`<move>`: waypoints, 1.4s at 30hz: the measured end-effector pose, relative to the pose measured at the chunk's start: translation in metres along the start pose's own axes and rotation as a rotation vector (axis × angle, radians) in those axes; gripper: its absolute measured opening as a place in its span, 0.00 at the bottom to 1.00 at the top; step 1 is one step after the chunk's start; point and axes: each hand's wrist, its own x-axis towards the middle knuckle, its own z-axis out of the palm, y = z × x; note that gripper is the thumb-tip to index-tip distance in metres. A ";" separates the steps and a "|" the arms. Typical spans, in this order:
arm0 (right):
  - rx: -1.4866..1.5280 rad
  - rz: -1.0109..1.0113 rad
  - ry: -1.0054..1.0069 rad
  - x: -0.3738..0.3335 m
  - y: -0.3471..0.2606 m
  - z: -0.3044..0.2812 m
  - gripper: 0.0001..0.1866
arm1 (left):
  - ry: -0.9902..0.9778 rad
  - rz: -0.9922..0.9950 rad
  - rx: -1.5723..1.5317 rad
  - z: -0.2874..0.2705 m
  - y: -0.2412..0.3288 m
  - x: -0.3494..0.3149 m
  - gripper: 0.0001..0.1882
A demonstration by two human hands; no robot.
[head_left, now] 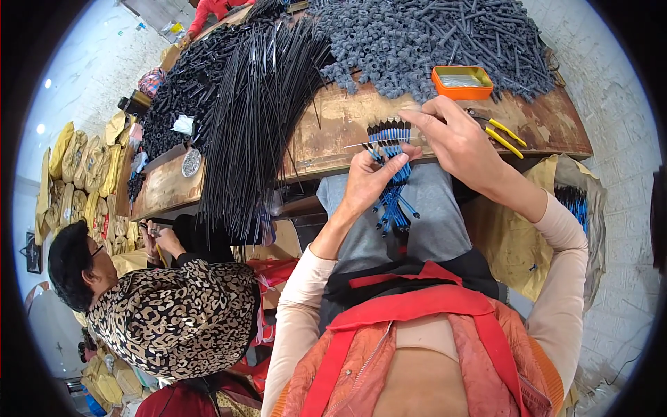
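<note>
My left hand (367, 182) is closed around a bundle of thin blue rods with black ends (394, 198), held above my lap at the table's front edge. Their upper ends stand side by side in a row, while the lower ends fan out below my fingers. A thin pale wire or needle (358, 145) lies across the row and sticks out on its left. Just right of the row's top, my right hand (458, 142) is raised in a pinch, thumb and forefinger together. Whatever is between those fingertips is too small to make out.
Pliers with yellow handles (506, 141) and an orange box of thin metal pieces (462, 87) lie beyond my right hand. Heaps of grey plastic fittings (417, 42) and long black rods (257, 118) cover the wooden table (333, 128). A co-worker (180, 313) sits at my left.
</note>
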 end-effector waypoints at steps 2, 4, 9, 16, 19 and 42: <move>-0.039 -0.055 -0.010 0.002 0.000 -0.001 0.21 | -0.005 -0.015 -0.002 0.000 0.002 0.001 0.11; -0.064 -0.069 -0.018 0.003 0.002 -0.002 0.21 | -0.011 -0.031 -0.005 0.000 0.002 0.002 0.11; -0.012 -0.080 0.007 0.006 0.002 0.001 0.20 | -0.025 -0.018 0.011 -0.001 0.004 0.002 0.11; 0.250 0.070 -0.102 0.004 0.007 -0.002 0.19 | -0.057 -0.043 -0.022 -0.001 0.002 0.005 0.10; 0.186 -0.006 -0.093 0.008 0.007 -0.004 0.17 | -0.075 -0.031 -0.023 -0.001 0.004 0.004 0.11; -0.114 -0.115 -0.111 0.011 0.035 -0.043 0.11 | -0.120 -0.040 0.022 -0.005 0.008 0.008 0.11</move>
